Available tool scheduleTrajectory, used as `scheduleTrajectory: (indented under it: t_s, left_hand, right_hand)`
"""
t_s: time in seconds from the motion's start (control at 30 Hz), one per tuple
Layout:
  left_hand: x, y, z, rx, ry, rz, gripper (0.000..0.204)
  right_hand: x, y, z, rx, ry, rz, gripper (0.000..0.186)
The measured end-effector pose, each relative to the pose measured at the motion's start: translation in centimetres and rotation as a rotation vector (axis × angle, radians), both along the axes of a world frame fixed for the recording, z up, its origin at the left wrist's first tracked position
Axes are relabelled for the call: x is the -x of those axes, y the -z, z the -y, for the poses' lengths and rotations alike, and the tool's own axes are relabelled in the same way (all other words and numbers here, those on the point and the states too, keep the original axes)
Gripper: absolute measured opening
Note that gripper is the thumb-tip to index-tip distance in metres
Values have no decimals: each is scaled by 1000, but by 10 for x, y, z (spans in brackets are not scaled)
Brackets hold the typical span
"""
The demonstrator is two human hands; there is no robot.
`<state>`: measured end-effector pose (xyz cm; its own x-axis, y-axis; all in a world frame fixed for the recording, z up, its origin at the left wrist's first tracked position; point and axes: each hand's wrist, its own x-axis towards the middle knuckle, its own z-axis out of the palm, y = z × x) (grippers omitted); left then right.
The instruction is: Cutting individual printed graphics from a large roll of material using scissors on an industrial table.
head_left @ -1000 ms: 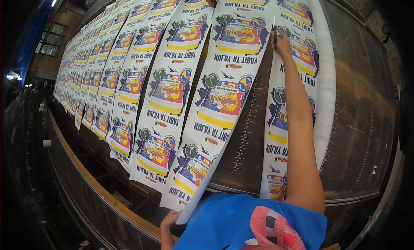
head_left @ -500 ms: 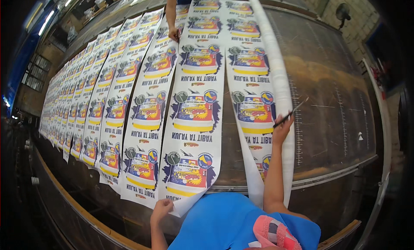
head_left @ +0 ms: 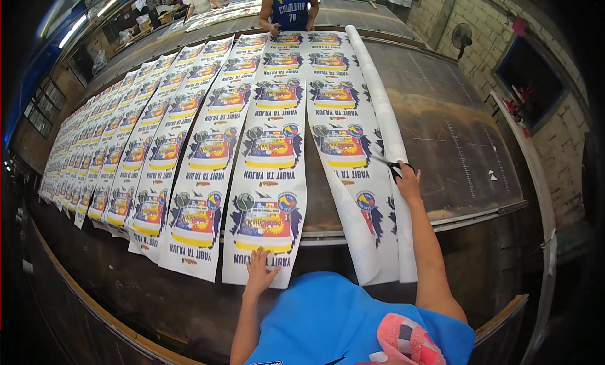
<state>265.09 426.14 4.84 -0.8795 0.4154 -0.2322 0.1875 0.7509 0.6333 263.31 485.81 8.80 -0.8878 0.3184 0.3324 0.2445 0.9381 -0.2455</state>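
Two hands work the near edge of the worktop [head_left: 466,151]. The left hand [head_left: 259,268] lies spread flat on the near end of a printed strip [head_left: 268,176] whose long axis runs away toward the far edge. The right hand [head_left: 408,182], farther out, is closed around dark scissors [head_left: 392,168] on the rightmost printed strip [head_left: 343,144], blades pointing left across it, just beside the white roll [head_left: 378,94]. A co-worker [head_left: 290,9] stands at the far edge.
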Motion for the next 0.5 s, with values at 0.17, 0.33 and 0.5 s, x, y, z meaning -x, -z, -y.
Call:
scheduleTrajectory:
  t_s: [0.17,0.33,0.5]
  left_hand:
    - [-58,11,16,-240,-56,-102,61]
    - [-105,-3,0,-361,-92,-223,48]
    - [-127,-26,-63,-559,103,-209,48]
  right_hand:
    - [-81,9,30,47,242,109,65]
    - [-192,20,59,-51,292,51,64]
    - [-286,19,43,56,353,-32,65]
